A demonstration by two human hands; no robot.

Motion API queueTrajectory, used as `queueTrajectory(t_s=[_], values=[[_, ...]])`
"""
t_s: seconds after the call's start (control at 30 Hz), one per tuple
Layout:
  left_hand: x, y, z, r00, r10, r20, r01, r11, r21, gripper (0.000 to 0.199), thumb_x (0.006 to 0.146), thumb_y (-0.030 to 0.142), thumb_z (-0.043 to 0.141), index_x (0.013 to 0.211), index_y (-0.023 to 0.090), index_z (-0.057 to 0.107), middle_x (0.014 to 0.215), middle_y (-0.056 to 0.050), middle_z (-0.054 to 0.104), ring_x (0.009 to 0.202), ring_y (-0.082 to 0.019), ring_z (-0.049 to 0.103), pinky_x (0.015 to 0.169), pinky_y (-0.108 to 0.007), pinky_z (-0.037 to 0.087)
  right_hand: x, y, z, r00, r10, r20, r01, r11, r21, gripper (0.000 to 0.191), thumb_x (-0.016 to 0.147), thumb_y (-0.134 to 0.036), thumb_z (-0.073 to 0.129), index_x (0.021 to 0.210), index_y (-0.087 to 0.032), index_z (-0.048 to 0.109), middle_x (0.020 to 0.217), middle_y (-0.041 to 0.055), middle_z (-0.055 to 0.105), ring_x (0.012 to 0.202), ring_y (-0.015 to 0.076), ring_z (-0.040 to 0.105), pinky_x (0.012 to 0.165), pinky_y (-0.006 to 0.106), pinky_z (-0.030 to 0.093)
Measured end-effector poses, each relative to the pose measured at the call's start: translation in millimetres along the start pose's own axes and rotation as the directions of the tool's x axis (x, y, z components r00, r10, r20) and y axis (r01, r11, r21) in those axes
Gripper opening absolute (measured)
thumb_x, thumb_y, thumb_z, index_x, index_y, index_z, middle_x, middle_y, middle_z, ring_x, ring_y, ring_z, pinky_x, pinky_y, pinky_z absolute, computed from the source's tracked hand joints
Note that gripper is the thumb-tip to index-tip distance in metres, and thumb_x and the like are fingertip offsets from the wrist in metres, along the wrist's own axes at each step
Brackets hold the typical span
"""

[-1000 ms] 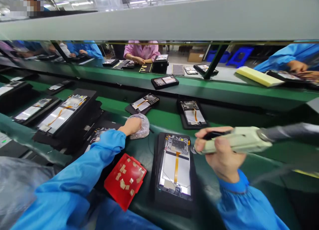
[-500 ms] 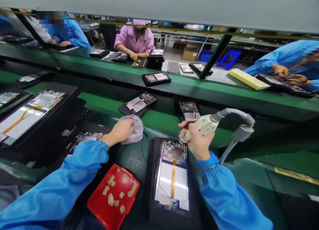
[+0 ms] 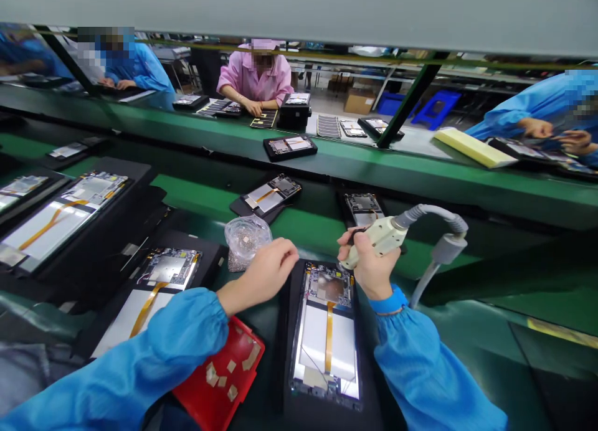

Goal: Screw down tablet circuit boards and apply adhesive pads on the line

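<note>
My right hand (image 3: 374, 263) is wrapped round a cream corded tool, apparently an electric screwdriver (image 3: 385, 235), with a thick grey ribbed cord. It is held above the upper right corner of an opened tablet (image 3: 329, 331), whose circuit board, white battery and orange ribbon cable show. My left hand (image 3: 266, 266) is pinched closed near that tablet's upper left corner; anything between its fingertips is too small to see. Behind it lies a clear plastic bag (image 3: 247, 238) of tiny speckled metallic pieces. My left forearm crosses a red plastic lid (image 3: 224, 381) with tan tape scraps on it.
Another opened tablet (image 3: 168, 269) lies on a black pad at left, beside a larger stack (image 3: 70, 210). More tablets (image 3: 268, 191) sit along the green line behind. Across it, co-workers in blue and a person in pink (image 3: 256, 76) handle parts near a yellow block (image 3: 474, 147).
My left hand has come out of the plastic bag and moved right towards the tablet, fingers pinched. My right hand with the tool has barely moved. The view has shifted slightly.
</note>
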State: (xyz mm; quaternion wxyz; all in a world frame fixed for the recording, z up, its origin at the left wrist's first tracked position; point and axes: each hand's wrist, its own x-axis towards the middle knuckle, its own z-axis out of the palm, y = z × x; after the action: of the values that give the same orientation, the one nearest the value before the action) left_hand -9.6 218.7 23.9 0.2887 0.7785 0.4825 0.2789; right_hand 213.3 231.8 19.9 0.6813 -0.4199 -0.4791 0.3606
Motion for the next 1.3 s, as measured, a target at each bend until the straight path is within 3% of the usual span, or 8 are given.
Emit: queueTrajectory(t_s=[0.13, 0.33, 0.53, 0.67, 0.77, 1.1, 1.2, 1.3], values=[[2.0, 17.0, 16.0, 0.997, 0.048, 0.063, -0.043, 0.996, -0.078, 0.018, 0.096, 0.018, 0.053, 0.088, 0.021, 0.069, 0.090, -0.003, 0.069, 0.084, -0.018, 0.062, 0.076, -0.028, 0.045, -0.6, 0.4, -1.4, 1.000, -0.009, 0.005, 0.009, 1.000, -0.004, 0.025, 0.086, -0.039, 0.075, 0.093, -0.018, 0.065, 0.079, 0.0024, 0.075, 0.045, 0.0132, 0.063, 0.043, 0.027, 0.051], [10.6, 17.8, 40.9, 0.995, 0.060, 0.083, -0.056, 0.997, -0.059, 0.008, 0.090, 0.020, 0.067, 0.083, 0.019, 0.071, 0.085, -0.002, 0.067, 0.079, -0.017, 0.061, 0.073, -0.028, 0.046, -2.4, 6.4, -2.7, 1.000, -0.006, -0.014, 0.007, 0.999, 0.051, 0.021, 0.087, -0.037, 0.075, 0.091, -0.018, 0.066, 0.070, -0.0007, 0.071, 0.042, 0.0120, 0.060, 0.041, 0.025, 0.049], [14.6, 15.3, 57.6, 0.989, 0.100, 0.105, -0.103, 0.994, 0.024, 0.019, 0.093, 0.014, 0.057, 0.090, 0.021, 0.074, 0.093, -0.005, 0.071, 0.093, -0.021, 0.064, 0.087, -0.031, 0.048, -3.8, -9.4, 0.7, 1.000, -0.016, -0.026, 0.017, 0.998, 0.061, 0.022, 0.085, -0.037, 0.076, 0.089, -0.019, 0.066, 0.073, 0.0008, 0.073, 0.043, 0.0129, 0.061, 0.041, 0.026, 0.049], [10.6, 22.3, 55.4, 0.985, 0.116, 0.126, -0.122, 0.991, 0.045, 0.014, 0.094, 0.020, 0.061, 0.092, 0.020, 0.076, 0.093, -0.005, 0.072, 0.094, -0.021, 0.065, 0.089, -0.032, 0.049, -12.3, -40.4, 9.1, 0.997, -0.074, -0.018, 0.076, 0.977, 0.201, 0.025, 0.085, -0.042, 0.075, 0.094, -0.020, 0.066, 0.079, 0.0041, 0.075, 0.041, 0.0163, 0.062, 0.037, 0.030, 0.049], [4.1, 29.5, 48.9, 0.983, 0.120, 0.141, -0.128, 0.991, 0.047, 0.011, 0.092, 0.023, 0.066, 0.092, 0.020, 0.076, 0.091, -0.005, 0.072, 0.092, -0.021, 0.065, 0.085, -0.031, 0.050, -19.1, -55.4, 14.8, 0.998, -0.057, 0.008, 0.053, 0.969, 0.243, 0.026, 0.084, -0.043, 0.075, 0.092, -0.019, 0.067, 0.078, 0.0053, 0.074, 0.040, 0.0174, 0.061, 0.036, 0.031, 0.048], [-18.6, 35.0, 26.7, 0.989, 0.123, 0.083, -0.130, 0.989, 0.077, 0.011, 0.091, 0.030, 0.071, 0.091, 0.020, 0.075, 0.090, -0.003, 0.071, 0.088, -0.020, 0.066, 0.080, -0.029, 0.052, -32.8, -77.0, 32.6, 1.000, -0.006, -0.022, 0.011, 0.970, 0.243, 0.024, 0.074, -0.046, 0.081, 0.081, -0.024, 0.074, 0.071, 0.0045, 0.073, 0.037, 0.0198, 0.058, 0.039, 0.038, 0.046], [-24.2, 38.4, 24.1, 0.987, 0.115, 0.113, -0.126, 0.987, 0.100, 0.012, 0.092, 0.030, 0.069, 0.093, 0.019, 0.075, 0.094, -0.004, 0.074, 0.093, -0.020, 0.068, 0.082, -0.028, 0.053, -36.9, -87.0, 37.4, 0.998, 0.050, -0.033, -0.041, 0.971, 0.237, 0.026, 0.068, -0.047, 0.084, 0.076, -0.024, 0.075, 0.069, 0.0074, 0.071, 0.037, 0.0219, 0.057, 0.038, 0.041, 0.044], [-30.1, 43.6, 23.1, 0.969, 0.168, 0.181, -0.199, 0.965, 0.170, 0.016, 0.096, 0.026, 0.060, 0.100, 0.020, 0.074, 0.103, -0.004, 0.074, 0.101, -0.021, 0.068, 0.087, -0.030, 0.054, -39.8, -90.5, 40.6, 0.996, 0.088, -0.013, -0.082, 0.967, 0.242, 0.029, 0.065, -0.046, 0.087, 0.073, -0.021, 0.076, 0.066, 0.0104, 0.070, 0.036, 0.0234, 0.057, 0.038, 0.042, 0.043]])
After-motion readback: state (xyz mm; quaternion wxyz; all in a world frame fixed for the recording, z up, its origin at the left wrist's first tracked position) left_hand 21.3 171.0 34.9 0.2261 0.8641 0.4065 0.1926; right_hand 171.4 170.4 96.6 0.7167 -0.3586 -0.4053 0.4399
